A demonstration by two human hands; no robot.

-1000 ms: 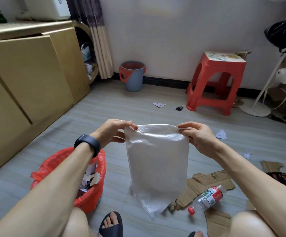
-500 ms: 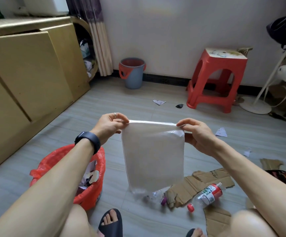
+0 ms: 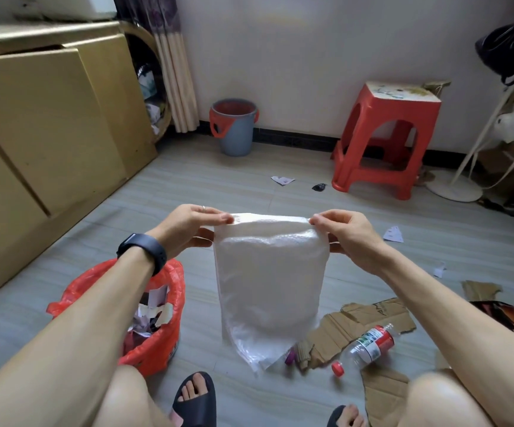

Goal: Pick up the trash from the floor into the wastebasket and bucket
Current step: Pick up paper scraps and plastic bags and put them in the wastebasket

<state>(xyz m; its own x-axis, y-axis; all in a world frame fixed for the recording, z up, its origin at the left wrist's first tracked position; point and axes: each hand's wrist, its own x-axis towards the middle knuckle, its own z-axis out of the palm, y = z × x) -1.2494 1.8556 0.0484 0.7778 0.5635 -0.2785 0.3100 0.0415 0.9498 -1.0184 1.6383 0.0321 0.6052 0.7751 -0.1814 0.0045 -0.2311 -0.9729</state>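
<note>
A white translucent plastic bag (image 3: 269,282) hangs in front of me, held up by its top edge. My left hand (image 3: 188,224) pinches its left corner and my right hand (image 3: 346,232) pinches its right corner. A wastebasket lined with a red bag (image 3: 157,349) stands at my lower left, with paper scraps inside. A grey bucket with a red handle (image 3: 234,126) stands by the far wall. On the floor lie torn cardboard (image 3: 357,322), a plastic bottle with a red label (image 3: 372,343), a red cap (image 3: 337,368) and paper scraps (image 3: 282,180).
A red plastic stool (image 3: 385,134) stands at the back right. A yellow cabinet (image 3: 34,124) runs along the left wall. A white stand base (image 3: 452,188) sits at the far right. More paper bits (image 3: 394,234) lie on the grey floor. My sandalled feet are below.
The bag's top edge has been pulled straighter and tauter between my hands, and its bottom lifted off the floor, uncovering a small purple item by the cardboard.
</note>
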